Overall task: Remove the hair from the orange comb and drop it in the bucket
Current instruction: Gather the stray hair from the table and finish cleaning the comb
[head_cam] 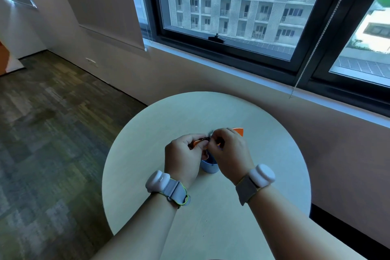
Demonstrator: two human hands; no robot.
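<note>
An orange comb (239, 131) lies across both hands above the round table; only its right end and a bit near my left thumb show. My left hand (183, 157) grips the comb's left end. My right hand (229, 154) pinches a small dark tuft of hair (210, 132) at the comb's middle. A small blue bucket (209, 166) stands on the table just under and between the hands, mostly hidden by them.
The round pale table (263, 154) has free surface all around the bucket. A wall with a dark-framed window (232, 48) runs behind it, with a blind chain (312, 53) hanging at the right. Carpet floor (52, 133) lies to the left.
</note>
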